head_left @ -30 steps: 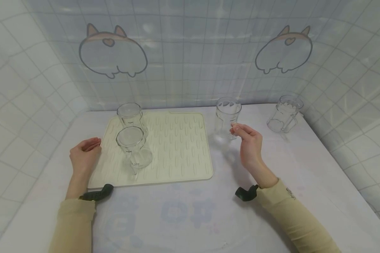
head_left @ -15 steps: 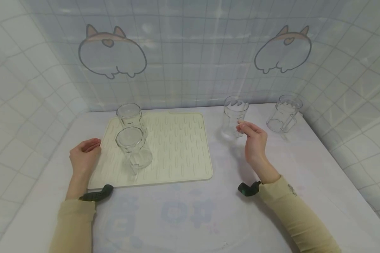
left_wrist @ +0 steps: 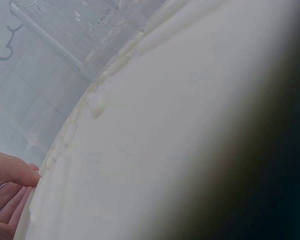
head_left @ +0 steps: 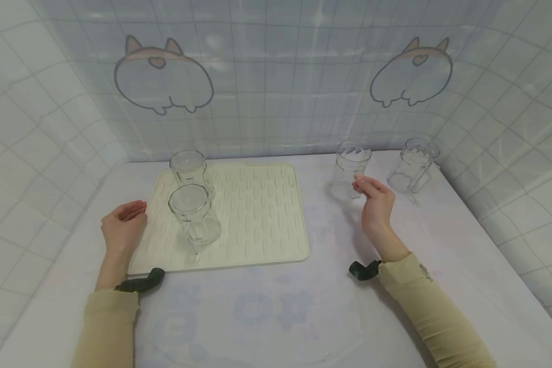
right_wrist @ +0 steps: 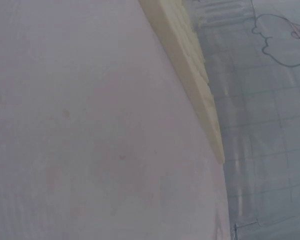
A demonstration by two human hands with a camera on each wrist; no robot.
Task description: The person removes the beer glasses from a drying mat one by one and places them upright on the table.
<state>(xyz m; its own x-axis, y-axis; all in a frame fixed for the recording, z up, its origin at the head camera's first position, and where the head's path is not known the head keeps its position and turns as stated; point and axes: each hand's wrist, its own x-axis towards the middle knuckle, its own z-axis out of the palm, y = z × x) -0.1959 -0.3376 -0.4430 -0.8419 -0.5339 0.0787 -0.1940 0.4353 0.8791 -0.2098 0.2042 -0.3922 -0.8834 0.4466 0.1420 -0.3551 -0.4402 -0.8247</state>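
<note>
My right hand [head_left: 377,205] pinches the handle of a clear glass mug [head_left: 350,162], which is upright over the white tablecloth, to the right of the cream ridged drying mat [head_left: 253,214]. Another glass mug [head_left: 411,166] stands farther right, its handle toward the front right. On the mat's left part are two more upright glass mugs, one at the back [head_left: 187,166] and one nearer [head_left: 190,204]. My left hand [head_left: 123,225] rests beside the mat's left edge, fingers loosely bent and holding nothing. In the left wrist view, its fingertips [left_wrist: 29,176] lie right at the mat's rim.
A tiled-pattern curtain [head_left: 276,92] with cartoon animal drawings closes off the back and both sides. The tablecloth [head_left: 331,317] carries faint blue prints at the front. A dark wrist device [head_left: 140,282] sits at the left cuff, and a similar dark device [head_left: 364,270] at the right one.
My right hand has carried the gripped glass mug to the right, away from the mat and closer to the far-right mug. The left hand and the mugs on the mat stay put.
</note>
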